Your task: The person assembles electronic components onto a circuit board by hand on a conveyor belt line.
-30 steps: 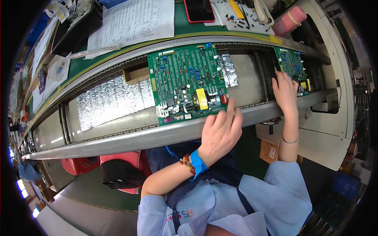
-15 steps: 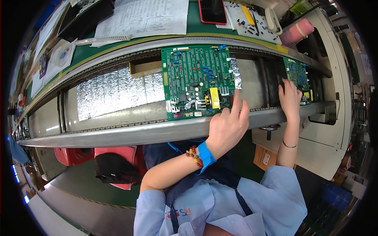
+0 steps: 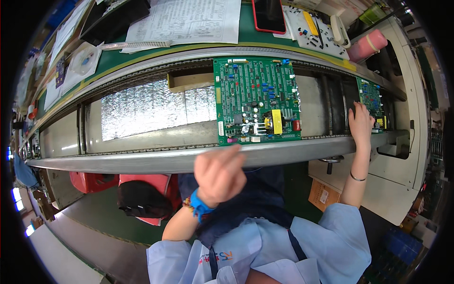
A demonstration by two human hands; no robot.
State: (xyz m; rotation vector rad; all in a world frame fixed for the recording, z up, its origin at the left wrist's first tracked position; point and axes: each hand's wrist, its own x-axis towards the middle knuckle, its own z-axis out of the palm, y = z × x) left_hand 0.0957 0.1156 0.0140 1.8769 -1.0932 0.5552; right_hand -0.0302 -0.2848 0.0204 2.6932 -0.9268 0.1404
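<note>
A large green circuit board [image 3: 257, 102] lies across the two rails of a conveyor, crowded with small parts and a yellow transformer [image 3: 277, 121]. Just in front of its lower left corner, over the near rail, is my left hand [image 3: 220, 173]. Motion blurs it; its fingers look partly curled, and I cannot see anything held. My right hand [image 3: 362, 124] reaches to a second green circuit board [image 3: 371, 98] at the conveyor's right end. Its fingers are stretched out, with the tips at that board's left edge; they grip nothing that shows.
The near metal rail [image 3: 142, 160] runs along my front. Between the rails lie silver foil [image 3: 142, 111] and a shallow tan box [image 3: 189, 81]. Beyond the far rail are a printed drawing [image 3: 189, 21], a red-edged phone [image 3: 269, 15], a white tray of small parts [image 3: 302, 40] and a pink bottle [image 3: 368, 45].
My left hand has drawn back from the large board's lower right side, moving left and toward me. The board seems slightly farther right along the rails. My right hand stays by the second board.
</note>
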